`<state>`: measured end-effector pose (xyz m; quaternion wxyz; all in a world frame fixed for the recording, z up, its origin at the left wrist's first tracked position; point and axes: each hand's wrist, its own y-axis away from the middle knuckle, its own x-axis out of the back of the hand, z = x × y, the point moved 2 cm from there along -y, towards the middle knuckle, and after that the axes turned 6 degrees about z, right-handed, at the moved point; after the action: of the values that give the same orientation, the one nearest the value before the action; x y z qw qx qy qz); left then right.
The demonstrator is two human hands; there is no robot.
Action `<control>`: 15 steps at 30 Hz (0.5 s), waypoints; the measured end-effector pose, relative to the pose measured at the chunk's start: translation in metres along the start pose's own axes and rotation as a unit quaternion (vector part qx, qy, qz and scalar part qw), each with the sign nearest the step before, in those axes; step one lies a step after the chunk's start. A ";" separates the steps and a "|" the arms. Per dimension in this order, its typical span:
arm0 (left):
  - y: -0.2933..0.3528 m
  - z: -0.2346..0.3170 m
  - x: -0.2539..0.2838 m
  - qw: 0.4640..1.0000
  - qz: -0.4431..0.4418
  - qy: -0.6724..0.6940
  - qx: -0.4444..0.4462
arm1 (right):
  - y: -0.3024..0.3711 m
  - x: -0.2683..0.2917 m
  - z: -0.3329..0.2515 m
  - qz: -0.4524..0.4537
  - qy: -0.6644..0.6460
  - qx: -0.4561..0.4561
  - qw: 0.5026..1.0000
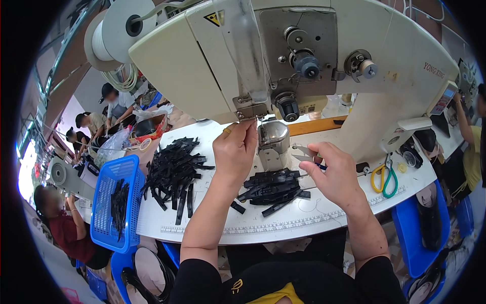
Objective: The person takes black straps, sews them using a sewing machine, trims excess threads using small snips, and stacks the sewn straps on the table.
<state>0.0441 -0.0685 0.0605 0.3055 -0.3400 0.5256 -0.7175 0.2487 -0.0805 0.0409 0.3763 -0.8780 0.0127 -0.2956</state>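
Here at the centre of the frame, the left hand (234, 152) has its fingertips pinched together just under the head of the sewing machine (174, 76); whether anything is between them, I can't tell. Right of centre, the right hand (338, 175) is clamped on the snips (305, 150), long axis roughly crosswise, blades parted and pointing left at the metal post (272, 158). So the snips lie to the right of and below the left fingertips, post in between. Over at left, a blue basket (104, 200) holds black strips (120, 202); at lower right, a blue bin (406, 243) holds a dark, glossy piece (429, 223).
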 end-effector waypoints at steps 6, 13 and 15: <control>0.002 -0.004 -0.006 1.000 -0.004 0.002 0.013 | 0.000 -0.002 0.003 -0.004 -0.001 -0.010 1.000; 0.001 -0.004 -0.009 1.000 -0.015 -0.008 0.002 | -0.003 -0.004 0.007 -0.007 0.003 -0.017 1.000; 0.000 -0.003 -0.009 1.000 -0.019 -0.010 0.000 | -0.005 -0.006 0.008 -0.002 0.002 -0.009 1.000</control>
<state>0.0470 -0.0597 0.0587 0.2972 -0.3571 0.5156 -0.7199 0.2466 -0.0702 0.0367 0.3672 -0.8811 0.0140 -0.2977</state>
